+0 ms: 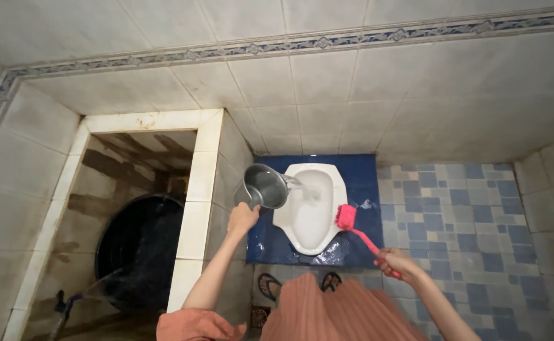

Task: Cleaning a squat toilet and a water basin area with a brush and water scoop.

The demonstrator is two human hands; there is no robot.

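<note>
My left hand (243, 218) grips the handle of a grey metal scoop (265, 186), tipped on its side with water pouring from it into a white squat toilet (310, 208) set in a blue tiled platform (359, 173). My right hand (392, 261) holds the handle of a pink toilet brush (348, 218). The brush head rests on the right rim of the toilet.
A tiled water tank (192, 208) stands at the left, with a dark round basin (139, 249) inside and a hose (65, 303) spraying water into it. The floor (466, 221) is blue-grey mosaic tile. My feet in sandals (269, 285) stand before the platform. Tiled walls enclose the room.
</note>
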